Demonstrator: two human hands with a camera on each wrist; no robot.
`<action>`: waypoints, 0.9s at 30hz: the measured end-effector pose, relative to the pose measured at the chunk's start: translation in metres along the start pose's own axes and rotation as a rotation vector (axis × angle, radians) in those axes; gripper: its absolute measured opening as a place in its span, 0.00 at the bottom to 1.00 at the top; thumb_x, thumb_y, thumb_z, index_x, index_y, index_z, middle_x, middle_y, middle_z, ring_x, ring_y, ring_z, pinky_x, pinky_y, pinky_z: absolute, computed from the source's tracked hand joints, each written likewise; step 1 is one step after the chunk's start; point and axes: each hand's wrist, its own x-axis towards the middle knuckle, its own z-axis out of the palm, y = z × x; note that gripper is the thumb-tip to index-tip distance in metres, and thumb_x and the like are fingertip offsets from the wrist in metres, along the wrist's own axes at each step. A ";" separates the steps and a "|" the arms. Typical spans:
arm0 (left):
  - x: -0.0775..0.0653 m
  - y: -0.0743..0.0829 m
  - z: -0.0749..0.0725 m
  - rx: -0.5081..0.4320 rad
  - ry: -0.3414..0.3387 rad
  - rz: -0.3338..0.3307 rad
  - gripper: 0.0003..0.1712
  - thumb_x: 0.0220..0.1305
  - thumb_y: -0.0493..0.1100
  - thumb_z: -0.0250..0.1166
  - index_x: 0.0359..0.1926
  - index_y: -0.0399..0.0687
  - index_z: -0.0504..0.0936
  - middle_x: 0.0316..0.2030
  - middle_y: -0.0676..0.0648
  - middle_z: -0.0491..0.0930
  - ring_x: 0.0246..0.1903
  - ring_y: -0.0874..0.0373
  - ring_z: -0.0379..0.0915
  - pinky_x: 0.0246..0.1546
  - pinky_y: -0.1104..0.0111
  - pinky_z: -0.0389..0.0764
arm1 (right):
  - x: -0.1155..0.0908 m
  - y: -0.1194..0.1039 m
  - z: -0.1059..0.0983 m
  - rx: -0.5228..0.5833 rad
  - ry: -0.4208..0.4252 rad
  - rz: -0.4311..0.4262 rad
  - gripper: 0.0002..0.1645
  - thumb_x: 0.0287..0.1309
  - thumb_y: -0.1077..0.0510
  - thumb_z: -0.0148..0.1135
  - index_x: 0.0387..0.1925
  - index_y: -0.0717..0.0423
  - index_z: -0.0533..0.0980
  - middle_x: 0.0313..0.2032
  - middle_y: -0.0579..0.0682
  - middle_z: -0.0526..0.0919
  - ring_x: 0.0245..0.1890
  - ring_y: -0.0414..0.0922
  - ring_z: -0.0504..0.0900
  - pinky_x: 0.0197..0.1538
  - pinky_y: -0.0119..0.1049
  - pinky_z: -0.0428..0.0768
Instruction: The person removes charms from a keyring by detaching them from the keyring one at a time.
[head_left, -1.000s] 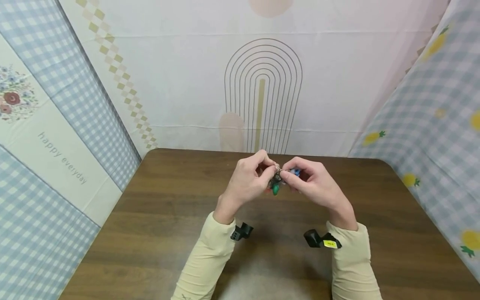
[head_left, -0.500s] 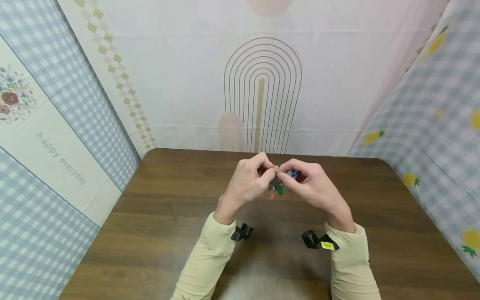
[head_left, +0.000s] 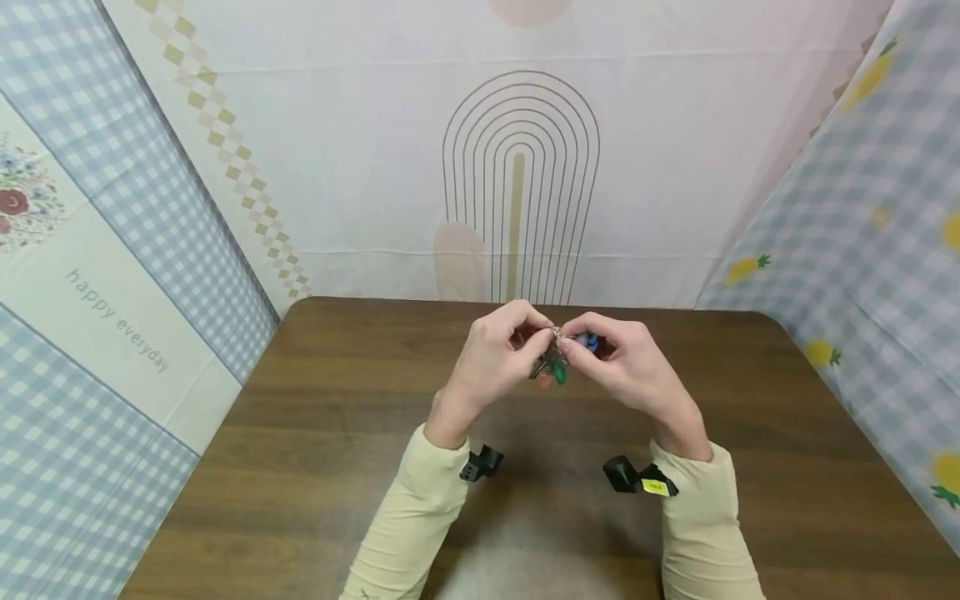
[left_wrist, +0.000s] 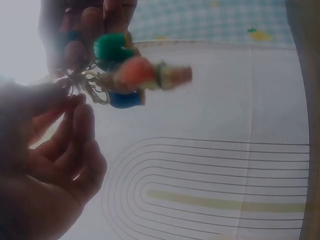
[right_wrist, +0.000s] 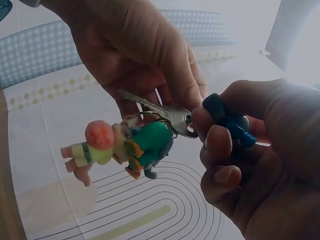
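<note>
Both hands meet above the far part of the table over a bunch of keyring charms. My left hand pinches the metal ring beside the head of a silver key between thumb and fingertips. A blue figurine is partly hidden in my right hand, whose thumb and forefinger pinch right at the ring. Below them dangle a green figurine and a small doll with a coral-pink head. In the left wrist view, thin wire loops join the charms, and another blue piece hangs there.
A brown wooden table lies under the hands. A white patterned cloth stands behind it, with checked cloths at the left and right. Black cameras sit on both wrists.
Both hands stay close together in nearly the same place, rising slightly in the last half second. The dangling green figurine and coral-headed doll have swung and turned a little.
</note>
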 end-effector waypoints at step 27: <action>-0.001 -0.001 0.004 0.041 0.037 0.125 0.02 0.66 0.34 0.61 0.35 0.40 0.79 0.31 0.47 0.80 0.27 0.63 0.74 0.31 0.79 0.77 | -0.001 -0.003 0.000 0.023 0.005 -0.050 0.07 0.59 0.66 0.65 0.36 0.51 0.81 0.22 0.42 0.74 0.17 0.35 0.68 0.20 0.27 0.70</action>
